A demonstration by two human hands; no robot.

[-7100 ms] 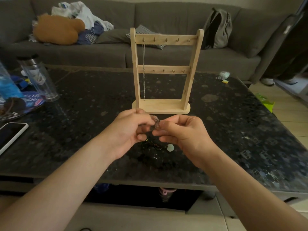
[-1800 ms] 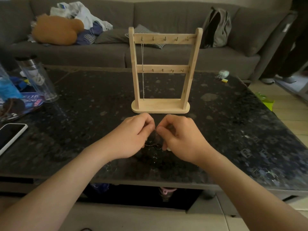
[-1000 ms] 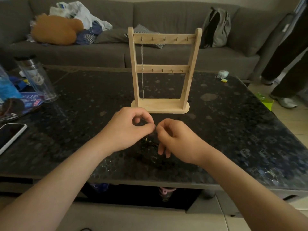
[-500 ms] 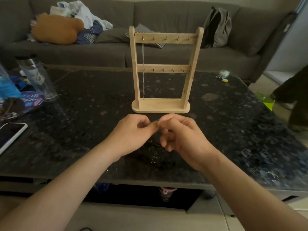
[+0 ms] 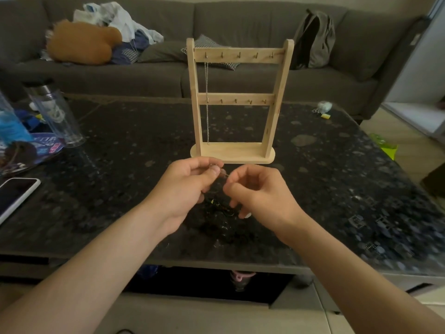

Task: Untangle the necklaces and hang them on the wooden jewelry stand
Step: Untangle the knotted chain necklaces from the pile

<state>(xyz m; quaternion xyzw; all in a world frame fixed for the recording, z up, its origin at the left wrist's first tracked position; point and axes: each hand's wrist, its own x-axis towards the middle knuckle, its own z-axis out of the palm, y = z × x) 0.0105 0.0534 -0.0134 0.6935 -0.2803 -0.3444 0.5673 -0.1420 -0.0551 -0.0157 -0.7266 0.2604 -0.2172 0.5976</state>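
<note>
The wooden jewelry stand [image 5: 240,55] stands upright on the dark stone table [image 5: 120,145], with one thin silver chain [image 5: 206,104] hanging from its top-left hook. Just in front of its base, my left hand [image 5: 185,186] and my right hand [image 5: 260,191] each pinch an end of a fine chain [image 5: 223,174] stretched between their fingertips. Below and between the hands, a dark tangle of necklaces [image 5: 220,208] lies on the table, partly hidden by my fingers. A pale pendant peeks out under my right hand.
A clear tumbler [image 5: 54,112] and blue packaging [image 5: 14,131] sit at the left, a phone [image 5: 14,196] near the left front edge. Small clips [image 5: 321,108] lie at the far right. A grey sofa [image 5: 240,22] with clothes and a backpack [image 5: 313,39] is behind.
My hands rose slightly from the tangle and drew a little apart, so a short length of chain now shows between the fingertips. A person passing at the right has left the view.
</note>
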